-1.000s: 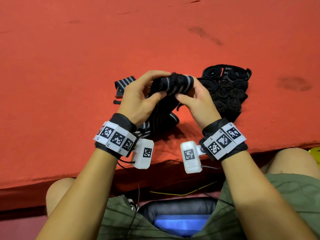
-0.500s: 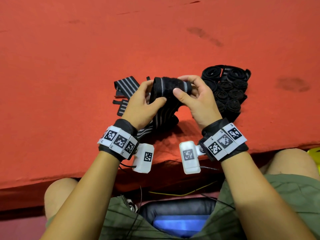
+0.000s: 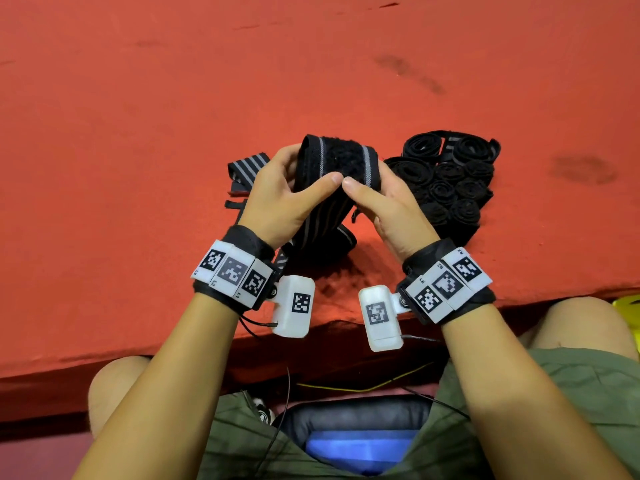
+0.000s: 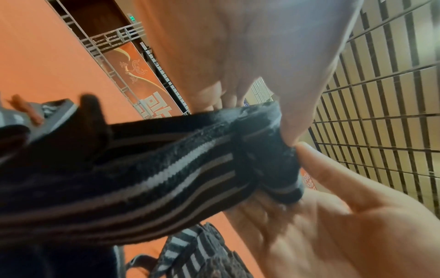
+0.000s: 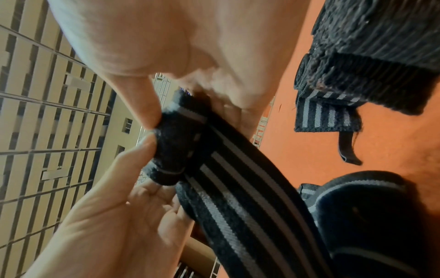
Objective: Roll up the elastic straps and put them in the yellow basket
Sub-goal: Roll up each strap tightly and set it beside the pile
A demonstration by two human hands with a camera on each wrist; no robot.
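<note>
You are holding the black, grey-striped elastic strap [image 3: 337,161] up off the red table [image 3: 138,133], with your left hand [image 3: 280,199] and right hand [image 3: 391,206] both pinching its started roll, thumbs meeting on the near face and fingers curled behind. The loose tail is hanging down between your wrists and trailing onto the table. The strap is looking light, soft and springy, with a fuzzy fastening patch at the rolled end, so the coil is likely wanting to loosen if you ease the pinch. You are best gripping across the full width of the roll and feeding the tail under light tension. Rolled straps [image 3: 446,181] are sitting in a cluster just right of your hands, and unrolled ones [image 3: 247,168] are lying to the left. Only a yellow sliver [image 3: 628,306] is showing by your right knee; whether it is the basket, you cannot tell.
</note>
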